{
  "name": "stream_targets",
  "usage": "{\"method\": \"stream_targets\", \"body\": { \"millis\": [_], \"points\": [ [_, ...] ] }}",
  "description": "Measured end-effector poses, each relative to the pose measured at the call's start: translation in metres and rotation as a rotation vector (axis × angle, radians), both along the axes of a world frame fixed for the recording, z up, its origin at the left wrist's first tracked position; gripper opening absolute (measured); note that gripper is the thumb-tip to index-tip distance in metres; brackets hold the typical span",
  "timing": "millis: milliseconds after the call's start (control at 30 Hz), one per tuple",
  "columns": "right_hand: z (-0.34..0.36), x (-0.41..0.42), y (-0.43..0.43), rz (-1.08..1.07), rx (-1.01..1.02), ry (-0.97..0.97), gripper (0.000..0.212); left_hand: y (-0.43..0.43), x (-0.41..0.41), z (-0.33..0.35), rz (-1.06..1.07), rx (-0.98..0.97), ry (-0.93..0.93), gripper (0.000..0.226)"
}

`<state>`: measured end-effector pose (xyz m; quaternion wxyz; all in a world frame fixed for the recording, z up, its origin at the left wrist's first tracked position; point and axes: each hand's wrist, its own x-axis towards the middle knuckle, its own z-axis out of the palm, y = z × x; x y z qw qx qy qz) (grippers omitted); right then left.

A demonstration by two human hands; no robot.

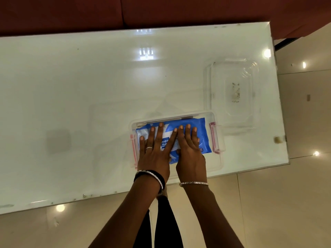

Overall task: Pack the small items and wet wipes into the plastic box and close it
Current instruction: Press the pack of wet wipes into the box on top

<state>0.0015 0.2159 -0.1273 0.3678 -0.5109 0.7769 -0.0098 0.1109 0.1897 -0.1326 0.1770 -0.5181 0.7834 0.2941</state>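
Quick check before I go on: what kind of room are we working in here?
Probably a home living room or lounge, though I can't be sure. The work surface is a low, glossy white glass-topped table, a dark red sofa-like seat runs along its far side, and the floor is polished beige tile reflecting ceiling lights.

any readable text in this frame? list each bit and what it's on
"mee" over "me": white letters on the blue wipes pack, partly cut off by the left hand.
"72": small number near the pack's right lower corner, beside the right hand; the tiny print under it is unreadable.
Lid: a patchy sticker remnant, nothing legible.
Box: no text seen.
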Motion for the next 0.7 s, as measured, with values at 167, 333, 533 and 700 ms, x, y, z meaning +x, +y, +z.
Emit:
{"method": "stream_targets", "body": {
  "millis": [167, 333, 533, 700],
  "points": [
    [0.026, -0.015, 0.000, -0.126, -0.149, -0.160, 0.058, -0.006, -0.002, 0.018, 0.026, -0.014, 0.090, 0.075],
    [0.054, -0.056, -0.001, -0.620, -0.417, -0.279, 0.015, -0.013, -0.011, 0.051, 0.377, -0.246, 0.476, 0.020],
    [0.035, -0.116, 0.001, -1.157, -0.496, -0.252, 0.013, -0.076, -0.068, 0.065, 0.362, -0.380, 0.647, 0.020],
    [-0.004, -0.157, 0.001, -1.638, -0.117, -0.469, 0.036, -0.150, -0.136, 0.040, 0.215, -0.342, 0.602, 0.032]
  ]
}}
